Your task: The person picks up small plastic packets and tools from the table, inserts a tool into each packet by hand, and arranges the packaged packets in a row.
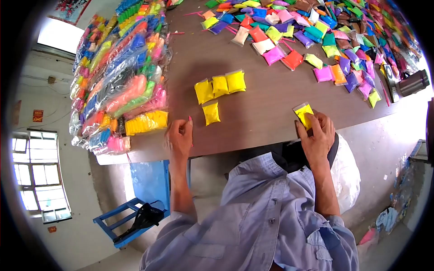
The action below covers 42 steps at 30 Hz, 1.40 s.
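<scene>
My right hand (318,135) pinches a small yellow packet (304,111) near the table's front edge, its clear end pointing away from me. My left hand (180,137) is closed at the table edge on a thin pinkish-red stick (190,119); only its ends show past the fingers. Between and beyond my hands lie several more yellow packets: one single packet (211,113) nearest me, and a row behind it with a left packet (204,91), a middle packet (220,85) and a right packet (235,81).
Bagged bundles of coloured packets (131,90) are stacked along the left side. A heap of loose multicoloured packets (312,34) covers the far right, with pink sticks among them. A metal cup-like object (412,83) stands at the right edge. A blue stool (135,210) is below left.
</scene>
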Available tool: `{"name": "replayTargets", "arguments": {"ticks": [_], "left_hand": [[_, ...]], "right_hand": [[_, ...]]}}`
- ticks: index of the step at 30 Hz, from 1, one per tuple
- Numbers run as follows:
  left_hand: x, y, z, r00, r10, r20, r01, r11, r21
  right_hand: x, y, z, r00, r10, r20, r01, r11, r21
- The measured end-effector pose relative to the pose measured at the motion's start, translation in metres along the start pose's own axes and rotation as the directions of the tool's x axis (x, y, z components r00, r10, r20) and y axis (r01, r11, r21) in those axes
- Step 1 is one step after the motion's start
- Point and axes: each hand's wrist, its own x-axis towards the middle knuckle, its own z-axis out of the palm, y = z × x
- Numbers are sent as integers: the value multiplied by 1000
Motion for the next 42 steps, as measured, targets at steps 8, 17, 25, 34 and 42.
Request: {"name": "replayTargets", "arguments": {"ticks": [8, 17, 25, 34, 42], "left_hand": [[-6, -37, -2, 987, -76, 142, 36, 964, 262], [-2, -40, -6, 986, -64, 151, 21, 963, 269], [0, -35, -5, 980, -63, 190, 21, 976, 217], [-14, -17, 0, 985, 123, 118, -137, 983, 125], [-38, 153, 70, 780, 592, 202, -463, 764, -449]], "right_hand": [[0, -4, -9, 1000, -10, -4, 10, 990, 139], [-4, 6, -9, 996, 35, -79, -11, 960, 279], [-11, 15, -10, 994, -7, -107, 36, 962, 271], [-14, 16, -9, 995, -21, -98, 46, 964, 262], [-11, 15, -12, 999, -12, -35, 20, 970, 241]]}}
